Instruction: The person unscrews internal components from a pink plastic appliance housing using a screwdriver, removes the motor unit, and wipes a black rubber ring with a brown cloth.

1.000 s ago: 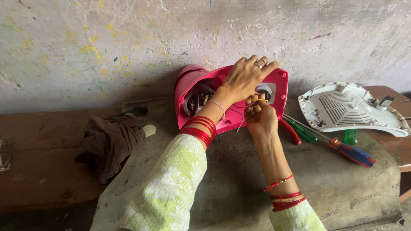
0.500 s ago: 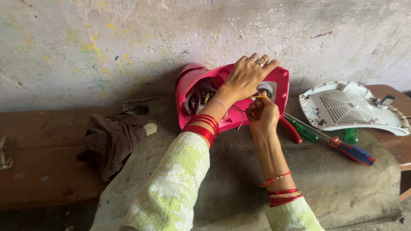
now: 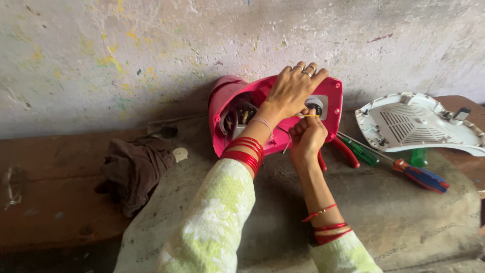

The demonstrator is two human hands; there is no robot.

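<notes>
A: Item, centre frame: pink casing (image 3: 331,108) propped against wall, our left hand (image 3: 295,88) spread flat on it.
B: Right hand (image 3: 307,135) pinching a yellow wire (image 3: 312,116) below. We'd best brace firmly, feed gently. Screwdrivers (image 3: 404,167) lie right.

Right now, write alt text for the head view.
A left hand steadies a pink appliance shell propped against a wall while the right hand works at its front. Screwdrivers, a white cover and a brown cloth lie nearby.
</notes>
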